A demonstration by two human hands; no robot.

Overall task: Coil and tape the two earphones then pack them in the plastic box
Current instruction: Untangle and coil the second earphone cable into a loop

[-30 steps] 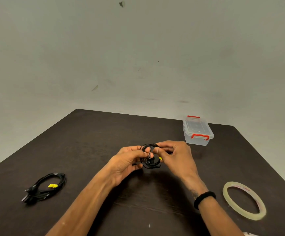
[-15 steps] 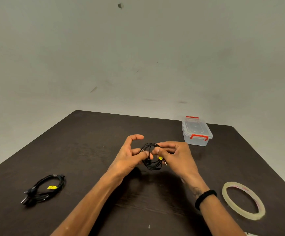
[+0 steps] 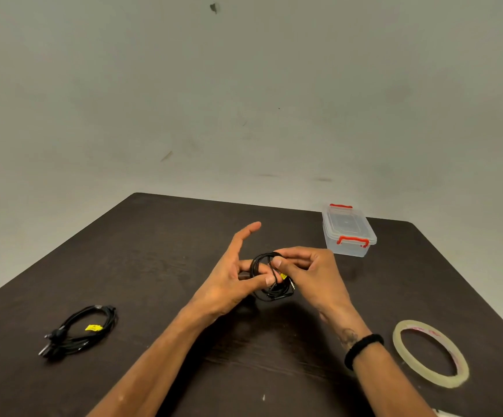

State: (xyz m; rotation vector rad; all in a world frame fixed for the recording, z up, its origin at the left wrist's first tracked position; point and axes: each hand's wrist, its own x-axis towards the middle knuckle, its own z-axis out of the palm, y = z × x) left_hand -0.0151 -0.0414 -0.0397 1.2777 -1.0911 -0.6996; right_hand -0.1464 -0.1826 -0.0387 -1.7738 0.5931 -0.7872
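Observation:
A black earphone (image 3: 263,276), wound into a small coil with a yellow tag, is held above the middle of the dark table (image 3: 160,254). My left hand (image 3: 229,281) has the coil looped over its fingers, thumb pressed against it and index finger stretched out. My right hand (image 3: 307,273) pinches the top of the coil. A second black earphone (image 3: 81,329), coiled and also yellow-tagged, lies at the near left. The clear plastic box (image 3: 348,231) with red latches stands shut at the far right. A tape roll (image 3: 430,352) lies flat at the near right.
A pale wall rises behind the table's far edge. The table's left and right edges slope away toward the back. A small white object shows at the bottom right edge of the view.
My left index finger has lifted off the coil and straightened upward. Both hands stay on the earphone coil at the table's middle.

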